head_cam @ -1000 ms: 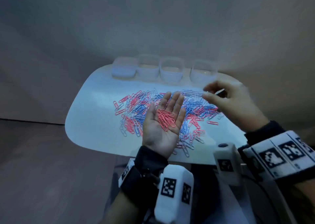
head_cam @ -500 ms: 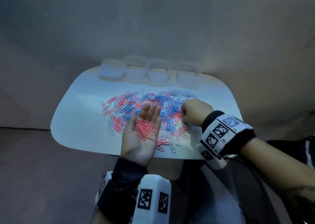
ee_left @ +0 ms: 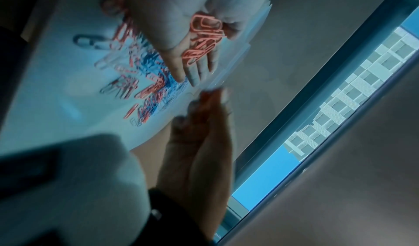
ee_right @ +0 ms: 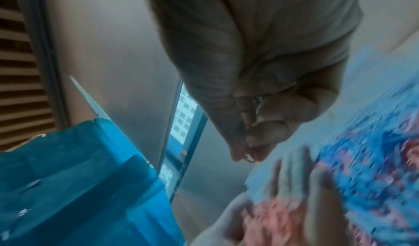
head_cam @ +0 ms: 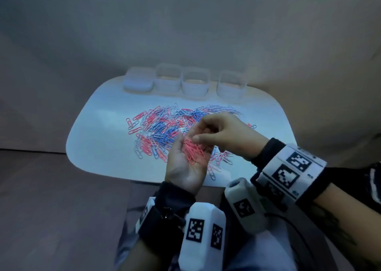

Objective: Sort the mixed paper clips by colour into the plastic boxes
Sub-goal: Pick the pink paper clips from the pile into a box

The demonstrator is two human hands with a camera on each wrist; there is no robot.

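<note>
A mixed pile of pink, blue and white paper clips [head_cam: 165,124] lies on the white table [head_cam: 103,147]. My left hand [head_cam: 181,167] is palm up above the pile's near edge, and a bunch of pink clips [head_cam: 193,151] rests in its slightly cupped palm. My right hand [head_cam: 199,133] hovers just over the left fingers, its own fingers curled. Its thumb and fingertips [ee_right: 244,153] pinch a small clip, which looks reddish and blurred in the left wrist view. Four clear plastic boxes stand in a row at the back: a lidded box [head_cam: 138,81] and three open boxes [head_cam: 168,78] [head_cam: 195,81] [head_cam: 232,84].
The table's rounded near edge [head_cam: 144,177] is close to my wrists. A brown wall rises right behind the boxes. Bare table surface lies left of the pile [head_cam: 99,130] and at the far right [head_cam: 274,122].
My right hand has lifted off the right side of the pile and moved left to above my left palm. The left hand stays palm up with the pink clips.
</note>
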